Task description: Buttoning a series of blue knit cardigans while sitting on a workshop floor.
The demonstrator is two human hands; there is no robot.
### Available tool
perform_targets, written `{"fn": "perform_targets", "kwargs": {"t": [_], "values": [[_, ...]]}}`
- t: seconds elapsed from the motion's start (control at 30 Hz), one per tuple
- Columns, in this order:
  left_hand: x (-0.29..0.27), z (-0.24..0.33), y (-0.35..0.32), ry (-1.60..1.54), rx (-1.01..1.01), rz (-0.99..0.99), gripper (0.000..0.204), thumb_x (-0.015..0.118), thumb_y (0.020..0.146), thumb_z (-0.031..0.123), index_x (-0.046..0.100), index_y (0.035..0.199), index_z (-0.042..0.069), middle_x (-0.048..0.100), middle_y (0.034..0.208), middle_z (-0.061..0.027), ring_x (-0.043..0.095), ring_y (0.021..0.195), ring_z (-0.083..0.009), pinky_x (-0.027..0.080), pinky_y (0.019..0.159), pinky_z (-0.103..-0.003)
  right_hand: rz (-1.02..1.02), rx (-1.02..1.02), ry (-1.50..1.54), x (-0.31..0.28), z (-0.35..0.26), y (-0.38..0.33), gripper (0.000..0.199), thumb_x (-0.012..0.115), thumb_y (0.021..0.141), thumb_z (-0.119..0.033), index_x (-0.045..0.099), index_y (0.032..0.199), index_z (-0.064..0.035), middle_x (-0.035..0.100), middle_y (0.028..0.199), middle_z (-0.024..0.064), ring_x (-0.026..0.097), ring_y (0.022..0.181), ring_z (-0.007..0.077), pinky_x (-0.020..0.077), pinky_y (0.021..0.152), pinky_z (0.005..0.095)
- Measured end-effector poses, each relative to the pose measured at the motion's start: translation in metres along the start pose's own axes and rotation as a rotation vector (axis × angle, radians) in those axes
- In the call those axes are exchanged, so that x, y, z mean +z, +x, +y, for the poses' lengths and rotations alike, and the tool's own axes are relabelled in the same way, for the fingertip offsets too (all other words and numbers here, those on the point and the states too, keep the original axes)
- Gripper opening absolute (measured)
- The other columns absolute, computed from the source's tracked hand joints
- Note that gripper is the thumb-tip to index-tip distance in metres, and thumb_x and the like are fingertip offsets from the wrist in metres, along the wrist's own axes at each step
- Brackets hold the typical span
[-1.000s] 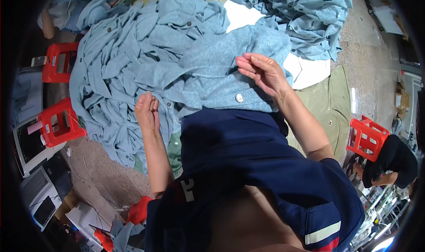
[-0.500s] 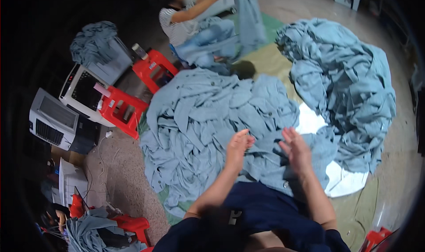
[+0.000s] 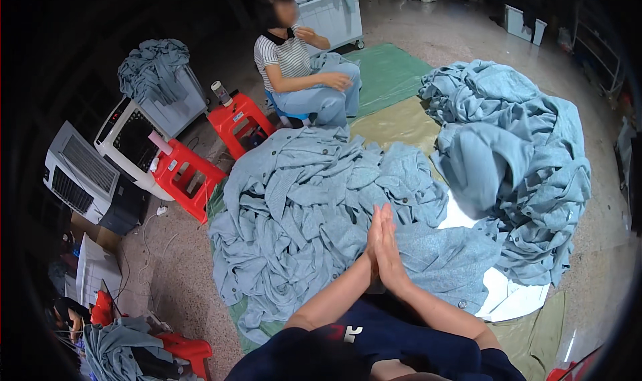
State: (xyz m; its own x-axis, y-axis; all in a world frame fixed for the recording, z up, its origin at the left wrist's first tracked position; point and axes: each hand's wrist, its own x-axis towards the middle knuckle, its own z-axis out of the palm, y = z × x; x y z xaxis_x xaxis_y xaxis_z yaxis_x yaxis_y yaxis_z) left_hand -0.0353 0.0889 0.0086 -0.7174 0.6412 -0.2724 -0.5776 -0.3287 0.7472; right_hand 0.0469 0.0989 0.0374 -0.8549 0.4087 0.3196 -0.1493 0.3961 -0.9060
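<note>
Palm to palm, my left hand and my right hand are pressed together with fingers stretched straight. Neither holds anything. They are over a big heap of light blue-grey garments with dark buttons. Spread close to my lap, just right of my hands, is one flatter garment. A white sheet shows beneath its right edge. Farther right rises a second heap of the same garments. A motion-blurred garment is at that heap's left side.
A co-worker in a striped top sits at the far side on a blue stool. Red stools and white air coolers stand at left. A white bin is heaped with garments. Green sheeting covers part of the floor.
My hands have come together from apart. The co-worker's raised garment is no longer in their hands. A blurred garment now shows at the right heap's left side.
</note>
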Motion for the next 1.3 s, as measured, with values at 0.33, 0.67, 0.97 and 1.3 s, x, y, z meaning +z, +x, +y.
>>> {"fn": "perform_targets", "kwargs": {"t": [0.33,0.67,0.97,1.3], "values": [[-0.001,-0.014,-0.017,-0.072,-0.125,-0.36,0.065,0.028,0.103,0.046,0.024,0.147,-0.002,0.034,0.151,-0.019,0.034,0.139,-0.0286,0.026,0.114,-0.041,0.379,0.266,-0.165,-0.106,0.102,-0.009,0.047,0.037,0.101,-0.026,0.042,0.137,0.0036,0.042,0.142,0.0215,0.037,0.135,0.0323,0.0259,0.113,0.0372],[-0.058,0.002,0.01,-0.13,-0.061,-0.065,0.016,0.063,0.093,0.02,0.058,0.083,0.009,0.054,0.07,0.0009,0.05,0.063,-0.0105,0.047,0.066,-0.029,0.378,0.206,-1.033,-0.165,0.089,-0.089,0.02,0.062,0.083,-0.014,0.062,0.099,-0.0028,0.06,0.112,0.0129,0.054,0.109,0.0308,0.0334,0.103,0.0453],[-0.019,-0.051,-0.017,0.42,0.013,-0.173,0.018,0.055,0.096,0.018,0.065,0.092,0.004,0.052,0.068,0.0011,0.049,0.063,-0.0073,0.041,0.06,-0.021,0.444,0.317,-0.867,-0.165,0.096,-0.084,0.018,0.062,0.083,-0.015,0.064,0.096,-0.0036,0.062,0.11,0.0118,0.055,0.107,0.0296,0.0358,0.099,0.0434],[0.003,-0.082,-0.046,1.519,0.887,-0.781,0.015,0.067,0.081,0.021,0.058,0.083,0.008,0.055,0.08,-0.0058,0.051,0.083,-0.0249,0.039,0.077,-0.038,0.464,0.329,-0.866,-0.165,0.091,-0.085,0.016,0.061,0.082,-0.012,0.064,0.096,-0.004,0.063,0.109,0.0112,0.056,0.106,0.0296,0.0368,0.097,0.0425]]}}
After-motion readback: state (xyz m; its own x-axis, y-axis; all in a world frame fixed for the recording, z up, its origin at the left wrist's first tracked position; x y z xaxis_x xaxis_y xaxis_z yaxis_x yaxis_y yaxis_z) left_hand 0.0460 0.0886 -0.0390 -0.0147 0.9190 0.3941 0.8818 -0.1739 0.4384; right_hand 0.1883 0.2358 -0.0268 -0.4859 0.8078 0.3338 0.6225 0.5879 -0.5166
